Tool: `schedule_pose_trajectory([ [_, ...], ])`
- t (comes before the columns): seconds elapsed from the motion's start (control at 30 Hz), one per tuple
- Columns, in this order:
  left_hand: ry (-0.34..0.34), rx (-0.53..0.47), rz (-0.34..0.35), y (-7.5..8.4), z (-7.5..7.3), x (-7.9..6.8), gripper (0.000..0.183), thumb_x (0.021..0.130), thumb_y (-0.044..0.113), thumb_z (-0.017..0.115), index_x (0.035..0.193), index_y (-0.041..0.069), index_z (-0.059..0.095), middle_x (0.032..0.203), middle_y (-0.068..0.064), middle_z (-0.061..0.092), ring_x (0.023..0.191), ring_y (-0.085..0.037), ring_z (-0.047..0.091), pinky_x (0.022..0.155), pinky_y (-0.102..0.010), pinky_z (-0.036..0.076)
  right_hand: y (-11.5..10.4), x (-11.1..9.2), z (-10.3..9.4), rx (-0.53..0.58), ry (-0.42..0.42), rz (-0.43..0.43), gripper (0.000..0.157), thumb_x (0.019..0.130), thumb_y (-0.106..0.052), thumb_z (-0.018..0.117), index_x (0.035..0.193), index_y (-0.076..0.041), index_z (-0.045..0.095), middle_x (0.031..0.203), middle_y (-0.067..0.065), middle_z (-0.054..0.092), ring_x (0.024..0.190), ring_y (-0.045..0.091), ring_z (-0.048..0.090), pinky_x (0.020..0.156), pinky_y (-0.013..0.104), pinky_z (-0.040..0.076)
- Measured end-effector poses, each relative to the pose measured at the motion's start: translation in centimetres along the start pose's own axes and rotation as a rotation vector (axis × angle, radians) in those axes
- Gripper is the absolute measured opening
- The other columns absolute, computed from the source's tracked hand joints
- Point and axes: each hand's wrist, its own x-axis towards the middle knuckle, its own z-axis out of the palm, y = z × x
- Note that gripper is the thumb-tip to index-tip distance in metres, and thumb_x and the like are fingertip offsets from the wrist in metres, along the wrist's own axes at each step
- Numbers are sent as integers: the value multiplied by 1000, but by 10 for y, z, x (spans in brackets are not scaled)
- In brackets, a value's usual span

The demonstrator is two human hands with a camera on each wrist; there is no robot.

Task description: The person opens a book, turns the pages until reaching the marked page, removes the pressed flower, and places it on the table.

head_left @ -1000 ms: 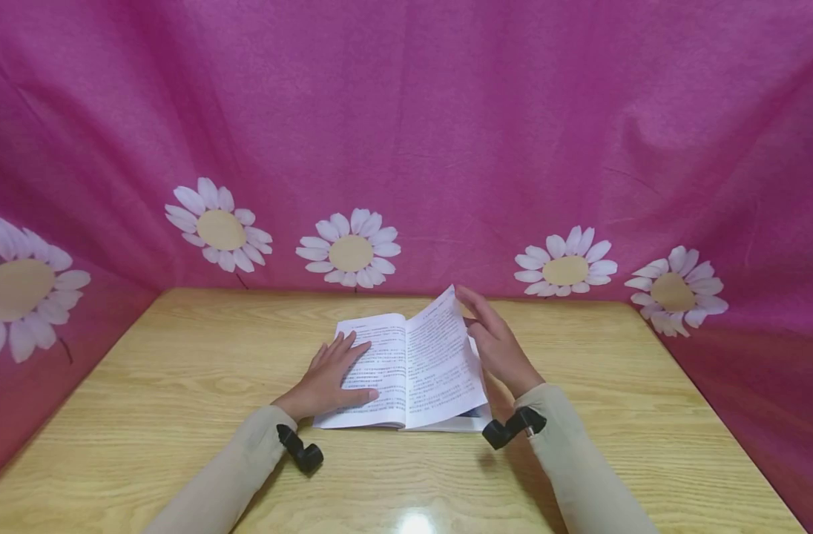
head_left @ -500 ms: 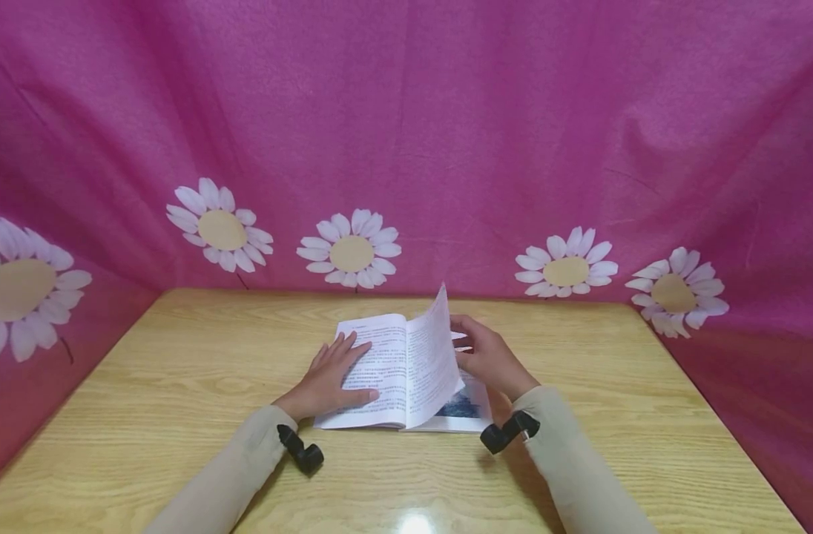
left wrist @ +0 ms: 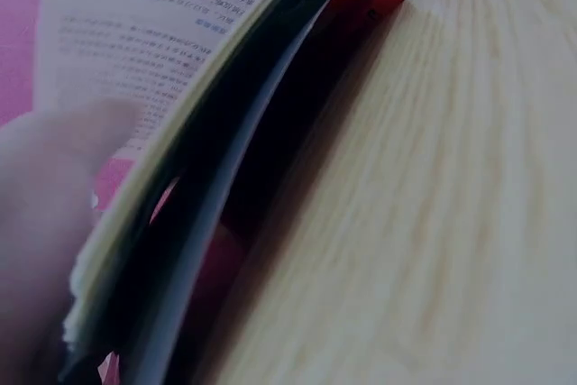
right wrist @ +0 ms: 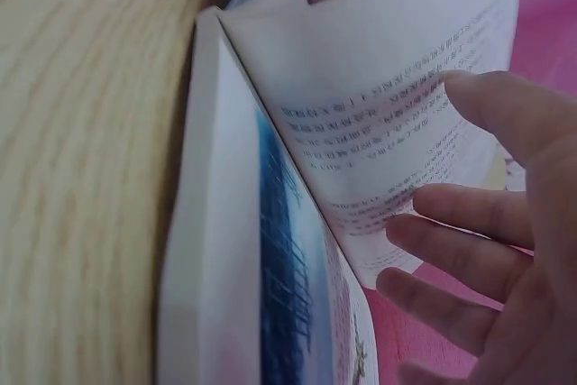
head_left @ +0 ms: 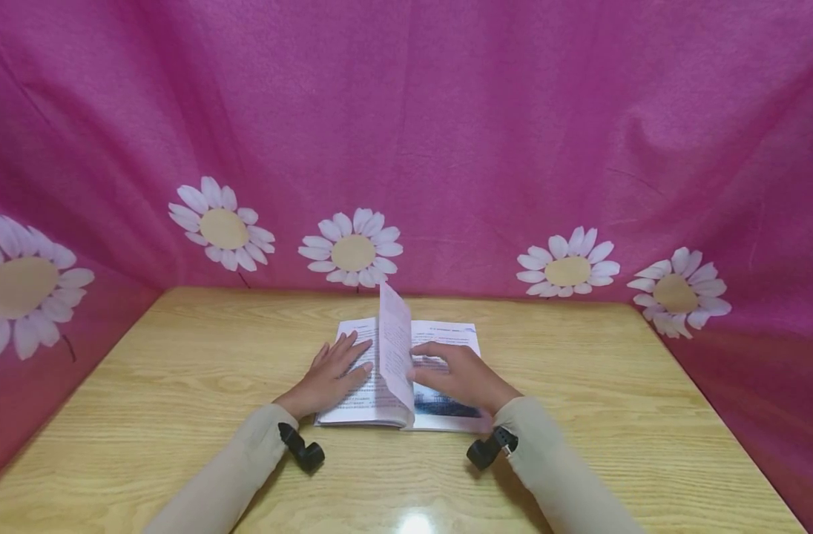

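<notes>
An open book lies on the wooden table, one page standing nearly upright at its middle. My left hand rests spread on the printed left-hand page, the thumb pointing toward the spine. In the left wrist view, that hand's thumb shows blurred above the book's page edges. With fingertips at the raised page, my right hand pushes its right-hand side, the fingers loosely bent and apart in the right wrist view. Beneath that hand, a dark blue picture shows on the right-hand page.
A light wood table surrounds the book. Behind it and at both sides hangs a magenta cloth printed with large white daisies. A small black camera is strapped at the left wrist, another black camera at the right.
My right hand has moved left, swinging the page from the right side up to nearly upright. More of the picture underneath is uncovered. My left hand has stayed in place, its thumb shifting slightly.
</notes>
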Motion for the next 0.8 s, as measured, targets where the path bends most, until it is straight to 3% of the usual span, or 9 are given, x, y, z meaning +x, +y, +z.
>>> schedule_pose_trajectory([
  [0.1,47,-117,-30,0,0,2,66,103,53,20,150,9,35,158,-14,21,147,-32,11,117,-49,-3,-3,0,3,-28,-22,-1,48,90,-48,64,131,-23,60,134,0,58,129,19,48,108,45,37],
  [0.2,96,-297,-73,1,-2,3,71,101,56,10,151,11,33,157,-11,25,147,-29,13,118,-47,-1,-5,0,7,-49,-34,-31,51,91,-46,63,133,-19,58,135,1,58,129,18,48,108,42,38],
  [0.33,130,-535,-131,2,-6,3,78,96,66,7,154,16,26,158,-6,24,147,-23,12,119,-44,3,-7,1,13,-64,-51,-65,54,91,-46,62,136,-16,56,135,-1,57,129,16,47,109,39,36],
  [0.47,169,-668,-170,3,-9,2,81,95,68,10,154,14,20,158,-10,24,146,-24,19,119,-43,9,-10,0,18,-104,-72,-82,54,93,-46,60,138,-15,54,141,0,53,134,17,42,114,42,27],
  [0.57,185,-678,-192,3,-10,1,74,99,62,11,155,14,17,159,-10,20,146,-25,18,119,-42,9,-12,-1,22,-183,-91,-93,55,95,-48,55,139,-15,53,147,3,46,138,20,37,116,50,17],
  [0.67,187,-650,-202,4,-10,1,65,102,55,16,156,19,14,162,-5,11,148,-23,8,119,-46,3,-14,-2,26,-280,-105,-94,58,97,-54,47,140,-16,52,151,3,40,141,24,32,115,57,10],
  [0.8,182,-525,-116,3,-7,1,57,103,44,33,155,26,18,162,-3,-1,148,-27,-5,114,-61,-1,-17,-4,32,-388,-105,-87,61,97,-58,40,140,-18,51,153,2,37,141,30,31,114,62,8],
])
